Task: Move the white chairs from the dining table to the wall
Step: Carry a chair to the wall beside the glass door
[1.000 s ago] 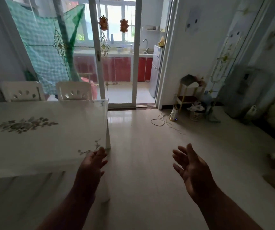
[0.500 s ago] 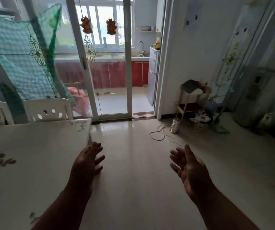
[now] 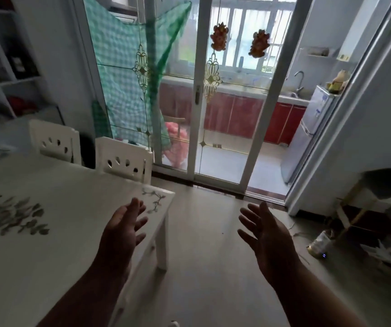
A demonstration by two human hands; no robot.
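Two white chairs stand tucked in at the far side of the white dining table (image 3: 76, 223), which has a grey flower print. The nearer chair (image 3: 123, 159) is at the table's far right corner, the other chair (image 3: 55, 141) to its left. Only their backrests with cut-out holes show. My left hand (image 3: 121, 230) hovers over the table's right corner, fingers spread, holding nothing. My right hand (image 3: 267, 234) is raised over the floor to the right of the table, palm turned inward, also empty. Both hands are well short of the chairs.
Glass sliding doors (image 3: 196, 95) with a green checked cloth (image 3: 128, 74) lie behind the chairs, a kitchen beyond. A white wall (image 3: 364, 128) runs on the right, with a small gold-legged stand (image 3: 376, 197), a can (image 3: 319, 244) and clutter on the floor. Shelves (image 3: 3, 55) stand far left.
The view has swung left and closer to the table's far corner, so both chairs look nearer. Both hands stay raised and empty; the fingers have spread wider.
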